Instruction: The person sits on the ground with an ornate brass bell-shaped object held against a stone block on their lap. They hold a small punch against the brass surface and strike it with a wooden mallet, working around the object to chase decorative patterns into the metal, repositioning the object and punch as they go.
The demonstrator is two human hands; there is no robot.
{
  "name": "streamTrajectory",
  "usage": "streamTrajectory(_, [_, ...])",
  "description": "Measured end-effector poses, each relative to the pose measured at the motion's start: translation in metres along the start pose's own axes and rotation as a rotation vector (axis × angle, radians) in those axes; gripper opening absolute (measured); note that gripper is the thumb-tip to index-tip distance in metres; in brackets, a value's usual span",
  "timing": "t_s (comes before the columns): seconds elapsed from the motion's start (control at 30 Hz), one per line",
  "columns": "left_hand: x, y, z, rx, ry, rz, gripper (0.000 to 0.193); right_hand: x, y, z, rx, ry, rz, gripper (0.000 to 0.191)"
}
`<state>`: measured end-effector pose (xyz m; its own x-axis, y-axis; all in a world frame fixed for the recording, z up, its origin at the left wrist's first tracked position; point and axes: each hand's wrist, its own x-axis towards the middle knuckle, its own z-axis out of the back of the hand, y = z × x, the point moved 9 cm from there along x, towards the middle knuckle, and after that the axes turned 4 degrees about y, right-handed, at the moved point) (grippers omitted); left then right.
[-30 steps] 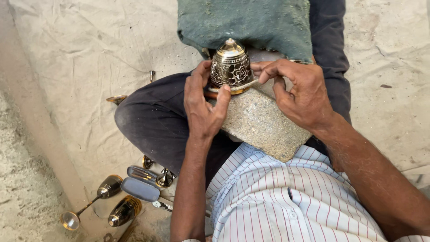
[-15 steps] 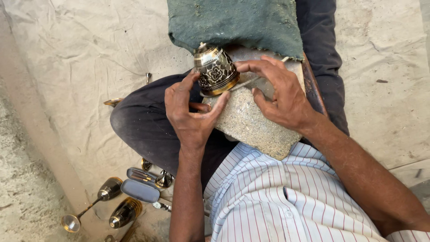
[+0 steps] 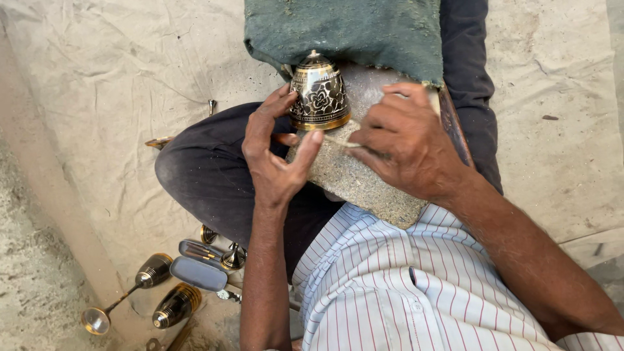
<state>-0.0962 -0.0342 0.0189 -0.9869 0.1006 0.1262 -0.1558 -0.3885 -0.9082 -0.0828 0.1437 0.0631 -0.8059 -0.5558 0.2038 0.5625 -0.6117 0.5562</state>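
The engraved brass bell [image 3: 318, 94] was held upright on the grey stone block [image 3: 364, 179], just below the edge of the green cloth [image 3: 351, 32]. It was steadied by the left hand [image 3: 276, 153], with fingers curled against its left side and the thumb near its rim, while a thin tool [image 3: 338, 142] was pinched in the right hand [image 3: 406, 143] just right of the bell's base. Well below and left of the bell, several brass pieces [image 3: 156, 286] and a grey case [image 3: 198, 273] lay on the ground sheet [image 3: 117, 97].
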Motion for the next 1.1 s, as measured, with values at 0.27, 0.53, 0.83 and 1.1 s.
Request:
streamTrajectory(0.27, [-0.002,-0.022,0.003,0.279,-0.019,-0.289,0.047,0.023,0.002,-0.006,0.127,-0.140,0.086,0.016])
streamTrajectory(0.53, [-0.013,-0.017,0.004,0.340,-0.026,-0.340,0.018,0.015,-0.022,0.002,0.266,-0.218,-0.033,0.016])
streamTrajectory(0.83, [-0.003,-0.006,0.008,0.123,-0.035,-0.206,0.030,0.030,-0.069,-0.044,0.569,-0.039,-0.478,0.075])
streamTrajectory(1.1, [-0.007,-0.001,0.007,0.119,-0.077,-0.183,0.030,0.032,-0.048,-0.020,0.154,-0.166,-0.313,0.077])
